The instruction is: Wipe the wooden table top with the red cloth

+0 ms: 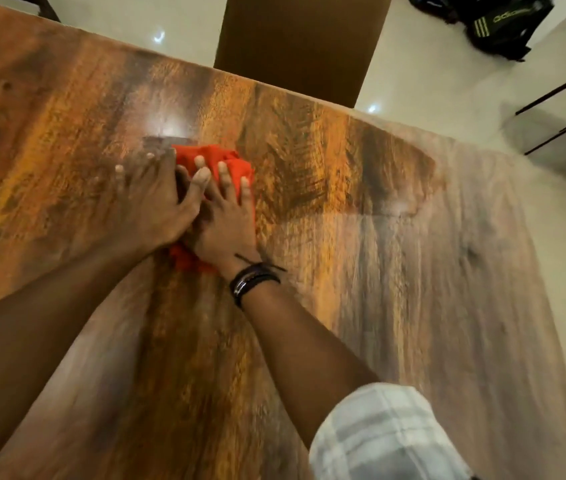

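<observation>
— Checked sleeve (378, 434) up close; black bag (503, 26) on the floor (430, 81) beyond.
— Right hand (226, 220) flat, fingers spread, pressing red cloth (215, 155) onto the counter (378, 237). Left hand (149, 199) is flat alongside, thumb touching it.

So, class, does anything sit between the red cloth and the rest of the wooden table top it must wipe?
Nothing visible does. The right hand presses flat on the red cloth, the left hand beside it on the wooden table top. No object shows on the wood; the brown panel stands beyond the far edge.
</observation>
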Demonstrator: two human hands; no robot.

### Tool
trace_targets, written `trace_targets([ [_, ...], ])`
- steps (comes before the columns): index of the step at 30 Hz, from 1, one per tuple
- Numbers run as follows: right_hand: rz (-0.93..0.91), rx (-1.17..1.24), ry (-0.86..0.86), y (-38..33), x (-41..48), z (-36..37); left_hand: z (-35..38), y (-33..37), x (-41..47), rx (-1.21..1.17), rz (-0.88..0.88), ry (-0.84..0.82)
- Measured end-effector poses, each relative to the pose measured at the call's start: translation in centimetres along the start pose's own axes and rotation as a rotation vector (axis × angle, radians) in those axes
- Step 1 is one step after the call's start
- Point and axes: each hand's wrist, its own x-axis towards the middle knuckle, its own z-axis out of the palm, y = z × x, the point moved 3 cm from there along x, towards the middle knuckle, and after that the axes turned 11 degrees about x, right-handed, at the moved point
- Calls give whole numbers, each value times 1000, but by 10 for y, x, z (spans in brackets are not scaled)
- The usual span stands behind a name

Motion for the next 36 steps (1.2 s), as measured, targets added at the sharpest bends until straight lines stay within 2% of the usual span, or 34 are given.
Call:
trace_targets([
  [2, -97, -37, -68, 11, -18, 2, 4, 29, -18, -33, -2, 69],
  [4, -111, 55, -21, 43, -30, -12, 10, 56, -27, -46, 28, 84],
  [6, -16, 97, 58, 98, -40, -33, 17, 84, -28, -80, 54, 82],
  [10, 246, 81, 128, 257, -57, -89, 46, 152, -29, -124, 173, 57],
  [13, 385, 50, 181, 362, -68, -124, 66, 189, -19, -160, 143, 59],
  [18, 609, 78, 290, 476, -97, -166, 88, 198, -13, 9, 140, 136],
  [21, 781, 158, 329, 475, -79, -171, 88, 199, -12, 45, 135, 137],
  [22, 787, 173, 321, 463, -65, -169, 87, 200, -12, 55, 132, 135],
  [27, 434, 170, 163, 344, 38, -136, 87, 202, -14, 73, 131, 140],
  [31, 245, 169, 71, 244, 97, -106, 88, 199, -13, 80, 104, 160],
  [33, 197, 190, 54, 230, 104, -103, 88, 198, -11, 81, 105, 160],
  [36, 152, 210, 32, 255, 94, -110, 89, 195, -13, 60, 112, 148],
])
